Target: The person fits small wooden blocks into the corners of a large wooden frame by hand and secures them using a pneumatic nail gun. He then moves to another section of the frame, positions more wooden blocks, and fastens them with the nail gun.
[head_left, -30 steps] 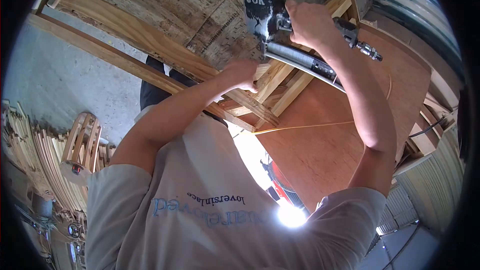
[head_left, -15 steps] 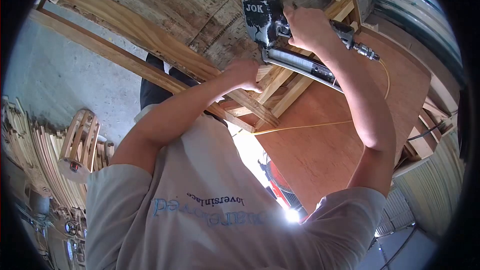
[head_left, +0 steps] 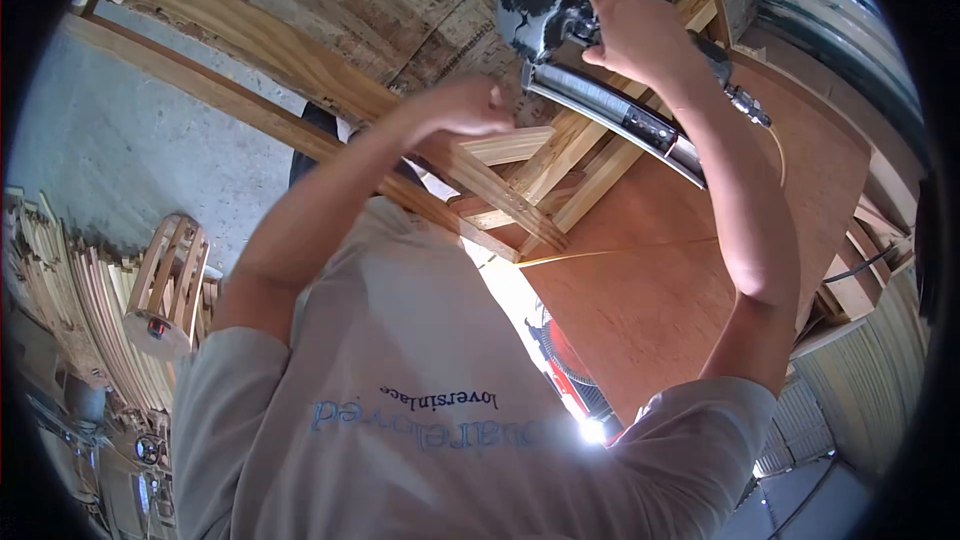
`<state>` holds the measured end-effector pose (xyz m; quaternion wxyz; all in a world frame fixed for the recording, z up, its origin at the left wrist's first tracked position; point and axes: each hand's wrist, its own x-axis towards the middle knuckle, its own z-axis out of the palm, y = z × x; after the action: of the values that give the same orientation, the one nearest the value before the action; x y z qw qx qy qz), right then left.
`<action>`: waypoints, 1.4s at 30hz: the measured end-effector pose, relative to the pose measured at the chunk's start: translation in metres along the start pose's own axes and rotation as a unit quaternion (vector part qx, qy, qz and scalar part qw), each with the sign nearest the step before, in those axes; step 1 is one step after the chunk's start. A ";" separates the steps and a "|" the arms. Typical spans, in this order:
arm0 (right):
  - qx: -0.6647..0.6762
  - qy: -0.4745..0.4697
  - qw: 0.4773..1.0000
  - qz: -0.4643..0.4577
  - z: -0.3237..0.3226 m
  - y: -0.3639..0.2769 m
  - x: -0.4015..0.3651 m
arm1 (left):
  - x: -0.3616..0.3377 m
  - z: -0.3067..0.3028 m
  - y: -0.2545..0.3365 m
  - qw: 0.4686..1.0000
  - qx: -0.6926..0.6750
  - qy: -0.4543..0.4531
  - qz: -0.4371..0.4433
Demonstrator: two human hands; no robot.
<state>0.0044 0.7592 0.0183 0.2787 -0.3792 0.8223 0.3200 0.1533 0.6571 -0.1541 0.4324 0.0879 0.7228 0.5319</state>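
Note:
My right hand (head_left: 650,40) is wrapped round the handle of a black nail gun (head_left: 540,15) marked JOK. Its long metal magazine (head_left: 610,115) points down to the right, with a row of fasteners in it. My left hand (head_left: 462,107), somewhat blurred, is curled closed just above the wooden frame; whether anything is inside the fingers is hidden. Below it lies a short pale wood piece (head_left: 510,146), beside crossing strips (head_left: 500,195) of the frame. The nail gun's nose is close to these strips, to the right of my left hand.
Long wooden rails (head_left: 215,100) run to the upper left over a worn wooden surface (head_left: 425,5). A reddish-brown plywood sheet (head_left: 640,290) lies at the right, with a thin yellow hose (head_left: 575,257) across it. Stacked wood strips (head_left: 95,310) and a slatted wooden piece (head_left: 170,285) stand at lower left.
My left hand has lifted off the crossing strips and shifted up and left, its fingers curling in. My right hand has moved the nail gun slightly up and to the right.

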 end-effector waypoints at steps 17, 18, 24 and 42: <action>0.232 -0.111 0.966 0.035 0.033 -0.013 -0.020 | -0.042 -0.038 -0.003 0.980 0.186 -0.055 0.054; 0.245 -0.099 0.964 0.030 0.037 -0.014 -0.021 | -0.047 -0.046 0.000 0.983 0.182 -0.008 0.028; 0.295 -0.104 0.950 0.018 0.059 -0.010 -0.014 | -0.077 -0.097 -0.030 0.948 0.171 0.260 -0.066; 0.331 -0.147 0.931 0.046 0.055 -0.007 -0.019 | -0.075 -0.095 -0.041 0.882 0.215 0.416 -0.046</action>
<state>0.0323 0.8042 -0.0057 0.4916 -0.1761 0.8476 0.0942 0.1447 0.5299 -0.1431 0.0860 -0.0843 0.9361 0.3306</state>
